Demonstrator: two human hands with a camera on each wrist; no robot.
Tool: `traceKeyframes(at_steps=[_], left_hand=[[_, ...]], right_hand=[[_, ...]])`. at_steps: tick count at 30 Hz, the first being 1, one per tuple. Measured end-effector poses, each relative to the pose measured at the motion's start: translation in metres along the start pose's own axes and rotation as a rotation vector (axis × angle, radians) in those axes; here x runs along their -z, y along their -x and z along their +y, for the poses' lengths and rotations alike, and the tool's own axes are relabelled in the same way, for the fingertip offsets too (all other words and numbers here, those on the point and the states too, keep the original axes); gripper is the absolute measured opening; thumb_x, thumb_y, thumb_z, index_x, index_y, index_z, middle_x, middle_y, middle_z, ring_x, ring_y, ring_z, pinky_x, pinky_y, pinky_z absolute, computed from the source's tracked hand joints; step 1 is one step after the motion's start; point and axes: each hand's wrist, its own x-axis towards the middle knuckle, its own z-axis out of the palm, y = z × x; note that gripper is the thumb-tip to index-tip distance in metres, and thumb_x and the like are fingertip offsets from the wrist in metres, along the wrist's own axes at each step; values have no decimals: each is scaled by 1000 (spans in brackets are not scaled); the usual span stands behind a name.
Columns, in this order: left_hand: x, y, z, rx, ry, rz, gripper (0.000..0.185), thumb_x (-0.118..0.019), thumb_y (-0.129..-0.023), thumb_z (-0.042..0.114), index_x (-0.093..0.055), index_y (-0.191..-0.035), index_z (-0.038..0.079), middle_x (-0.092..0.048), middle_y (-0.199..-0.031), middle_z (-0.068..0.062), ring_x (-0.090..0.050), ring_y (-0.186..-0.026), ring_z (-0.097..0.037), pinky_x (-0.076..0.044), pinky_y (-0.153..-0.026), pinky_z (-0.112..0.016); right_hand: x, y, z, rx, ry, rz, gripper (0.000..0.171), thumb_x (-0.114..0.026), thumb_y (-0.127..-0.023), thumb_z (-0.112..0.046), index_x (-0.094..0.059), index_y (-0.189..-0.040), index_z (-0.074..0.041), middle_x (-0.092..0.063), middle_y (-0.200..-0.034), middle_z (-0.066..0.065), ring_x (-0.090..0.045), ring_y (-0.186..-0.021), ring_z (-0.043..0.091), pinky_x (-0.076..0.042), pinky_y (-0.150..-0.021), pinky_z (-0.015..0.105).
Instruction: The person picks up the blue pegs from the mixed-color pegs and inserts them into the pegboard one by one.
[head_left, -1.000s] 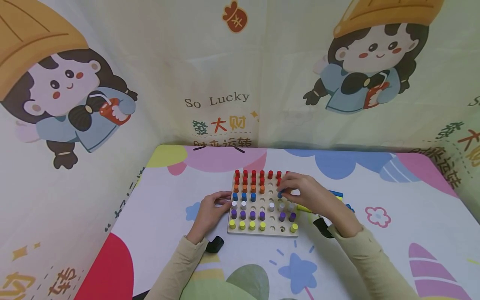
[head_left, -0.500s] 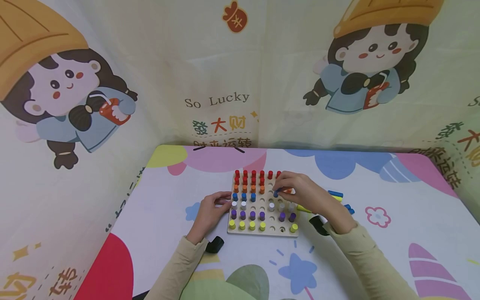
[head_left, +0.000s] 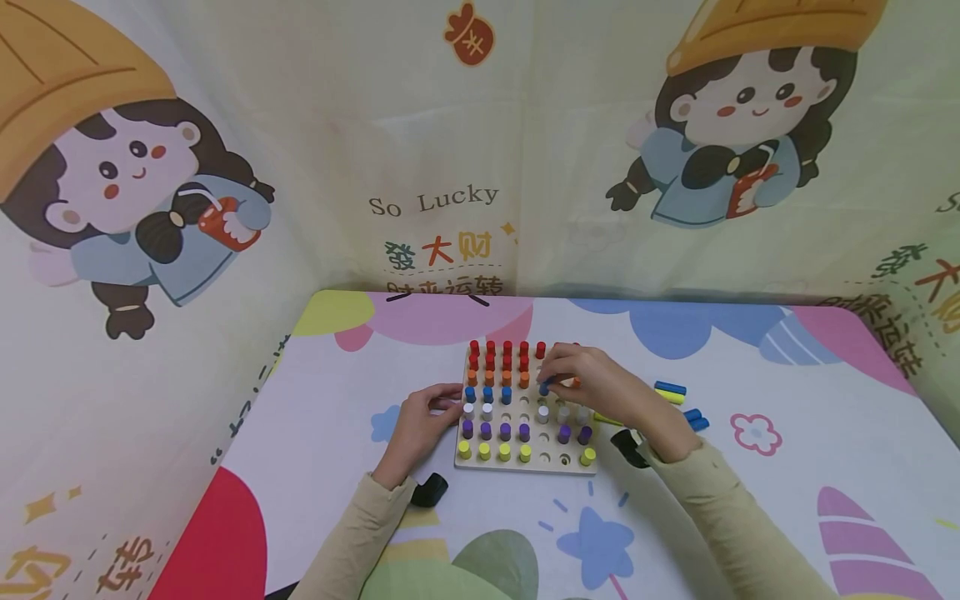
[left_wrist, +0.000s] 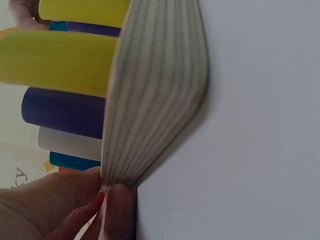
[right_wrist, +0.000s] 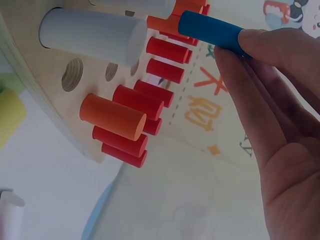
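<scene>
A wooden pegboard (head_left: 495, 466) stands on the table, with rows of red, orange, blue, white, purple and yellow pegs upright in it. My left hand (head_left: 422, 427) grips its left edge; in the left wrist view, thumb and fingers pinch the layered side (left_wrist: 157, 65). Over the blue row, my right hand (head_left: 603, 385) holds a blue peg (right_wrist: 212, 31) between thumb and fingertips. In the right wrist view this peg is tilted, with its far end close to the orange and red pegs. Bare holes (right_wrist: 73, 74) show in the board. My right hand hides part of the board's back right.
Loose blue pegs (head_left: 696, 419) lie on the table right of the board, beside another blue peg (head_left: 670, 387) and a yellow peg (head_left: 669, 397). A printed cloth wall (head_left: 600, 250) stands behind the table.
My right hand has moved left across the board with the blue peg, now close to the row's middle. My left hand has stayed at the board's edge.
</scene>
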Motion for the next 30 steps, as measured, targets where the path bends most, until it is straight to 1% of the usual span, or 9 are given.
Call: traceKeyframes(at_steps=[6, 9, 12, 18, 24, 30], left_hand=[[0, 0, 0, 1, 1, 1, 32, -70, -92, 16, -69, -123, 9, -72, -114, -6, -68, -95, -17, -57, -84, -35], [0, 0, 0, 0, 1, 2, 32, -70, -92, 16, -69, -123, 9, -72, -114, -6, -68, -95, -17, -57, -84, -35], [0, 0, 0, -2, 1, 1, 32, -70, -92, 16, -69, -123, 9, -72, -113, -6, -68, -95, -17, -57, -84, -35], [0, 0, 0, -8, 6, 1, 32, -71, -92, 16, -69, -123, 9, -72, -113, -6, -68, -94, -17, -57, -83, -35], [0, 0, -1, -12, 5, 1, 32, -71, -92, 16, -69, -123, 9, -72, -114, -6, -68, -94, -17, -57, -83, -35], [-1, -1, -1, -13, 2, 0, 32, -71, -92, 16, -69, -123, 9, -72, -114, -6, -68, -94, -17, -57, -83, -34]], right_hand=[[1, -5, -2, 3, -8, -21, 17, -76, -85, -2, -76, -102, -6, -66, -103, 3, -64, -90, 15, -58, -80, 34], [1, -8, -3, -16, -4, -37, 19, -76, -85, -4, -76, -103, -7, -67, -106, 4, -64, -94, 17, -57, -86, 38], [0, -11, -4, -36, -3, -58, 20, -76, -85, -4, -76, -104, -7, -67, -107, 4, -64, -97, 18, -56, -89, 39], [-2, -16, -5, -28, -10, -79, 19, -77, -85, -4, -76, -104, -7, -67, -105, 3, -63, -91, 16, -57, -84, 35], [-5, -20, -3, -4, -19, -97, 16, -76, -85, -4, -76, -100, -6, -66, -105, 3, -62, -94, 17, -57, -82, 30], [-6, -23, -6, -35, -34, -120, 16, -77, -85, -6, -76, -101, -7, -66, -103, 2, -61, -95, 17, -57, -84, 31]])
